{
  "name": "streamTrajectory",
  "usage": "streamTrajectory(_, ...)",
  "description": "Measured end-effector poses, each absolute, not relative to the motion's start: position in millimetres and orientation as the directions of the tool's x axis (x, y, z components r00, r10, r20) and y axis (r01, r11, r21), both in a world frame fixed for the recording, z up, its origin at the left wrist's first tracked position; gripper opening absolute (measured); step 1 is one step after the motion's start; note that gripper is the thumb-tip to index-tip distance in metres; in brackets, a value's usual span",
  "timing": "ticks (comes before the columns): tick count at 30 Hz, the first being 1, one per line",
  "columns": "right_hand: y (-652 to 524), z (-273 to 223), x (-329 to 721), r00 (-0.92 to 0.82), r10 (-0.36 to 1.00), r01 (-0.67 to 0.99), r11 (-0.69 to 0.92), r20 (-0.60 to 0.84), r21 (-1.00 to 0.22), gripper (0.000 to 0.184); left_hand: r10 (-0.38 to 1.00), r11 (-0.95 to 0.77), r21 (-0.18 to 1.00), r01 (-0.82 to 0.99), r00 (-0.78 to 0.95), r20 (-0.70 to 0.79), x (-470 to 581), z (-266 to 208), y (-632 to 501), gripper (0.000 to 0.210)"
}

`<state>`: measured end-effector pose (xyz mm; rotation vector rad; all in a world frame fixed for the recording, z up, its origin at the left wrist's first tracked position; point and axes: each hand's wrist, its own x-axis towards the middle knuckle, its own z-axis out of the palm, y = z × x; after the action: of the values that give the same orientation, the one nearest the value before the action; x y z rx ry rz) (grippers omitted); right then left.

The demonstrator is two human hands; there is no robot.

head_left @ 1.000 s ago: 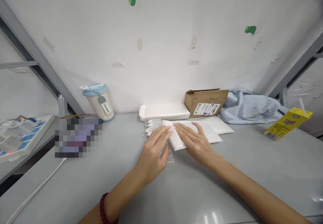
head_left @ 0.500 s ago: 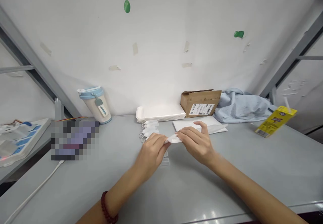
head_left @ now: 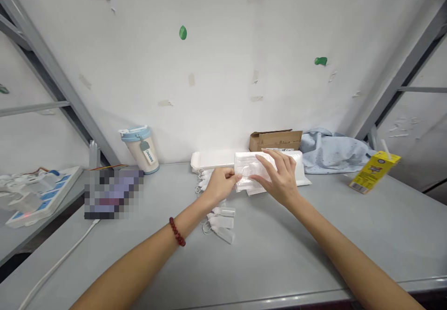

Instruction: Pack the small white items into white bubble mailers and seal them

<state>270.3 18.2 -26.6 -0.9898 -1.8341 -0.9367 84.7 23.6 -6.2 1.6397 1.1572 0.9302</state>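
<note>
A white translucent plastic bag [head_left: 244, 165] is held up in front of me over the table, its broad face towards me. My left hand [head_left: 220, 183] pinches the bag's left edge between thumb and fingers. In front of the bag's face, my right hand [head_left: 279, 178] has thumb and fingers spread apart; whether its fingertips touch the film I cannot tell. Small clear tags with white tops and string loops [head_left: 223, 221] lie below my left hand, and more of them are partly hidden behind it. A stack of flat white packets [head_left: 209, 159] lies behind.
A cardboard box [head_left: 279, 140] stands by the wall, next to a crumpled light-blue cloth [head_left: 331, 154]. At right leans a yellow drink carton [head_left: 373, 172] with a straw. Leftward are a tumbler [head_left: 141, 149], a blurred-out phone [head_left: 115, 193] with a cable, and a power strip [head_left: 45, 198].
The bag has turned from nearly flat to facing me, now covering the box's lower part. My right hand has let go of its near edge and spread its fingers. More tags show below my left hand.
</note>
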Motion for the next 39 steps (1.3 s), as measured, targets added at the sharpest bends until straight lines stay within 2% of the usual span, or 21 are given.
streamTrajectory(4,26.8,-27.8,286.6,-0.411,0.441,0.856,0.487,0.798,0.172,0.043,0.96,0.001,0.986,0.164,0.275,-0.047,104.3,-6.3,37.5,0.021)
streamTrajectory(7,30.4,-28.9,293.4,-0.488,0.611,0.82,0.567,0.623,0.086,0.035,0.942,0.066,0.98,0.187,0.312,-0.123,113.1,-10.1,41.6,0.016)
streamTrajectory(11,31.3,-28.3,293.9,-0.473,0.789,0.86,0.51,0.391,0.01,0.03,0.911,0.123,0.951,0.283,0.349,-0.222,114.0,-13.0,44.8,0.014)
streamTrajectory(16,31.3,-31.7,292.8,-0.446,0.842,0.887,0.461,0.303,0.021,0.046,0.871,0.15,0.874,0.462,0.357,-0.338,110.5,-15.3,55.6,0.019)
streamTrajectory(20,32.1,-34.9,296.8,-0.398,0.872,0.915,0.4,0.284,0.052,0.043,0.857,0.124,0.821,0.558,0.357,-0.372,115.2,-16.4,62.0,0.023)
streamTrajectory(24,33.3,-35.4,300.5,-0.354,0.892,0.935,0.345,0.28,0.084,0.038,0.888,0.013,0.762,0.647,0.343,-0.307,121.0,-20.7,64.9,0.023)
streamTrajectory(30,36.5,-37.9,305.7,-0.268,0.924,0.963,0.256,0.273,0.077,0.047,0.958,-0.235,0.539,0.809,0.286,-0.011,108.4,-21.8,81.9,0.019)
streamTrajectory(34,37.1,-35.3,313.9,-0.226,0.939,0.974,0.221,0.261,0.05,0.037,0.954,-0.298,0.354,0.886,0.26,0.152,91.5,-13.4,91.2,0.025)
streamTrajectory(39,36.1,-31.6,318.4,-0.205,0.945,0.979,0.198,0.254,0.053,0.033,0.937,-0.324,0.2,0.925,0.285,0.2,79.5,-14.0,94.2,0.027)
